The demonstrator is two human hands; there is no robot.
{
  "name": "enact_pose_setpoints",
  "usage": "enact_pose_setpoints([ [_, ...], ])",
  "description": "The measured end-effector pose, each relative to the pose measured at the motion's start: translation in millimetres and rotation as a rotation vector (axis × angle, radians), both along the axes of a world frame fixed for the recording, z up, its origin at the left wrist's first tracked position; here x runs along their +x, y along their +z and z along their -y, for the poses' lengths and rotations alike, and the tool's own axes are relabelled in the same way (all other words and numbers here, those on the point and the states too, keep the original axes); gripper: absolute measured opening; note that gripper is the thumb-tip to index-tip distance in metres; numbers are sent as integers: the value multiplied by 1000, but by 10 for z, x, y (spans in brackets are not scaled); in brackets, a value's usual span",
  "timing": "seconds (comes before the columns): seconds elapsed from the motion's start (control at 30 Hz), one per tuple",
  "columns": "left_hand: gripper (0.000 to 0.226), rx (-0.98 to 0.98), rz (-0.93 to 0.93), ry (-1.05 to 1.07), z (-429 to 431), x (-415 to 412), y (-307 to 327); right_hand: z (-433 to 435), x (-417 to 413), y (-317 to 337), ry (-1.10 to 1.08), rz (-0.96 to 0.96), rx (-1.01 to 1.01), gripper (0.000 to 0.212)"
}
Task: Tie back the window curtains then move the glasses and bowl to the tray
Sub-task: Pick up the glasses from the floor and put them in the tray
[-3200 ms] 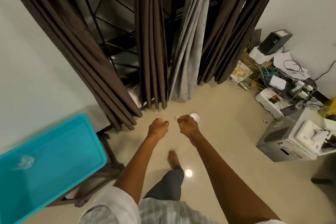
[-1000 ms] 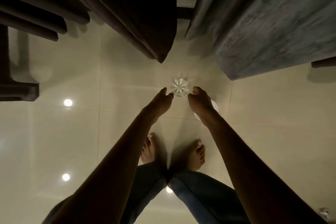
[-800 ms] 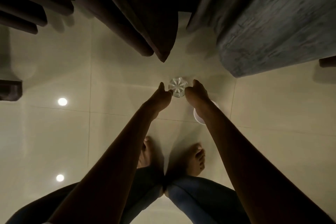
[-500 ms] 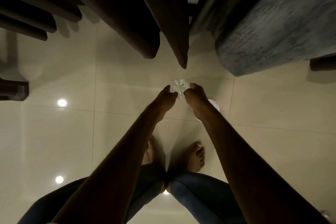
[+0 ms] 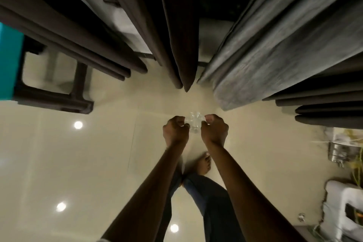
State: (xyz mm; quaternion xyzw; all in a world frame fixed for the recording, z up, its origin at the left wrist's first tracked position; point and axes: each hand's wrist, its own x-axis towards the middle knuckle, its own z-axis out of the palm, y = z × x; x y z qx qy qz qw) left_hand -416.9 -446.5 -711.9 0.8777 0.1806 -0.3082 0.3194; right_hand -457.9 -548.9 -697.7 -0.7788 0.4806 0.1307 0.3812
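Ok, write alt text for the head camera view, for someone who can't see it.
A person's left hand and right hand grip a clear ribbed glass between them over a glossy beige tiled floor. Dark brown curtains and a grey curtain hang beyond.

Brightness: we see a dim, warm-toned room.
Glare: three round lamp reflections on the glossy floor [image 5: 78, 163].
Blur: curtains [image 5: 176, 25] look smeared; the glass [image 5: 193, 124] is soft.
Distortion: we note edges stretching outward.
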Motion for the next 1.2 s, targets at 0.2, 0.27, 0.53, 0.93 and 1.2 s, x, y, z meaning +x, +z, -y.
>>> enact_pose_setpoints([
  [0.2, 26, -60, 55, 26, -219, -93, 1232, -98, -117, 1211, 163, 17, -62, 30],
  [0.27, 24, -81, 75, 22, -292, -110, 1579, -131, -136, 1531, 208, 36, -70, 27],
  [0.53, 20, -149, 136, 88, -475, -71, 2676, -266, -153, 2562, 247, 166, -106, 12],
  [0.93, 19, -196, 244, 158, -612, -162, 3407, -382, -178, 3275, 223, 326, -58, 19],
  [1.2, 20, -168, 297, 161, -900, -265, 3498, -714, -298, 3332, 166, 425, 64, 28],
])
